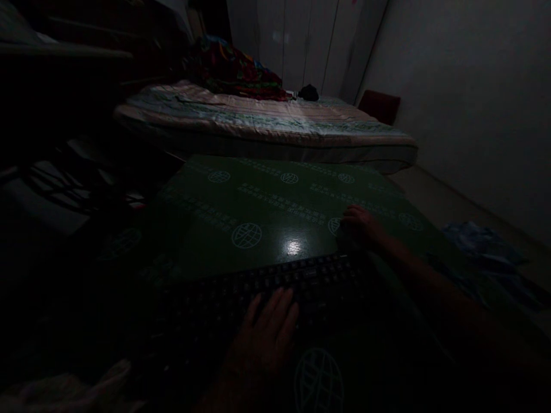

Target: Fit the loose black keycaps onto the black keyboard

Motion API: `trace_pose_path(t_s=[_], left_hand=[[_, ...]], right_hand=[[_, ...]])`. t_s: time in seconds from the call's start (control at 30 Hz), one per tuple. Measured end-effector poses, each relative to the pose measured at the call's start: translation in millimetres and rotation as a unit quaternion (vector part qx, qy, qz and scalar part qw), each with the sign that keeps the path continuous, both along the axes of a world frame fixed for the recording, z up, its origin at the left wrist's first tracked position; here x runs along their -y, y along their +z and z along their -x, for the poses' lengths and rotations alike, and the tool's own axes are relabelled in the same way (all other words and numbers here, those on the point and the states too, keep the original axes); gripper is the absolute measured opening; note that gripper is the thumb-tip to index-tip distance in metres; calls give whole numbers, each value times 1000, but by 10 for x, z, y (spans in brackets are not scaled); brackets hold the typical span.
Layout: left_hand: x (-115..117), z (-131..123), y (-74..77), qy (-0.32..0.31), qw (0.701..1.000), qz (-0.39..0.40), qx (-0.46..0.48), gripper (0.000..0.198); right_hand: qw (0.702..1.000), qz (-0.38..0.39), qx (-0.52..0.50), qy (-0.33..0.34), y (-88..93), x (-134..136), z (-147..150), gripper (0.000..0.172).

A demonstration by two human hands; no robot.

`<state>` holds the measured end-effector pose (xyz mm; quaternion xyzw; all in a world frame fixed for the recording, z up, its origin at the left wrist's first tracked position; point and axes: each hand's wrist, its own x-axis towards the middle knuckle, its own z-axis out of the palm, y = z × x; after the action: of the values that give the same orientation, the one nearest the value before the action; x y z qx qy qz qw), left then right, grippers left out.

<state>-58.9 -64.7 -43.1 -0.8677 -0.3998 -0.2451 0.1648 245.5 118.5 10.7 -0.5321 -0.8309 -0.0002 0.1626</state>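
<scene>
A black keyboard (258, 289) lies slightly slanted on the green tabletop (275, 223), which is printed with white globes and lettering. My left hand (269, 327) rests palm down over the keyboard's front middle, fingers stretched out and lying on the keys. Beyond the keyboard's far right corner, my right hand (361, 225) has its fingers together and bent over a dark shape (345, 238). Deep shadow hides what that shape is and where my thumb lies.
Behind the table stands a bed with a striped mattress (267, 117) and a heaped red floral blanket (241, 69). Crumpled cloth (482, 241) lies at the right. Pale fabric (73, 390) shows at the lower left. The room is very dark.
</scene>
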Motion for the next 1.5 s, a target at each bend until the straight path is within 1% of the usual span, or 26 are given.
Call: trace_pose_path(t_s=[0.07,0.1,0.17,0.2,0.3,0.37,0.43,0.53,0.63,0.8,0.93,1.1,1.27,1.5], left_hand=[[6,-2,49,-11,998,51,-30,36],[8,-5,76,-13,997,64,-39,36],[11,-13,127,-24,997,57,-36,35],[12,-19,146,-17,998,61,-28,34],[19,-40,179,-18,998,65,-20,34],[24,-49,182,-20,997,73,-32,34],[27,-54,180,-19,995,86,-44,35],[26,-60,178,-17,994,101,-46,35],[25,-72,193,-21,994,103,-42,35],[43,-89,232,-20,992,114,-41,36],[56,-93,252,-19,991,120,-48,36],[58,-92,264,-27,990,131,-39,37],[56,-90,252,-31,990,133,-40,38],[48,-93,242,-27,989,139,-38,38]], right_hand=[[999,5,-5,31,33,225,7,14],[999,8,-10,47,38,370,11,15],[995,5,-42,91,17,700,28,16],[992,6,-63,109,-11,871,41,18],[986,-7,-113,127,-155,1321,106,17],[982,-37,-138,124,-267,1522,163,17],[978,-66,-157,118,-355,1635,218,17],[977,-78,-163,112,-411,1684,273,16],[978,-77,-154,116,-403,1668,287,14],[968,-117,-144,167,-365,1622,254,14],[971,-111,-107,185,-329,1554,213,14],[965,-124,-81,216,-309,1490,183,17],[970,-108,-78,203,-312,1506,189,14],[969,-118,-73,206,-278,1513,220,19]])
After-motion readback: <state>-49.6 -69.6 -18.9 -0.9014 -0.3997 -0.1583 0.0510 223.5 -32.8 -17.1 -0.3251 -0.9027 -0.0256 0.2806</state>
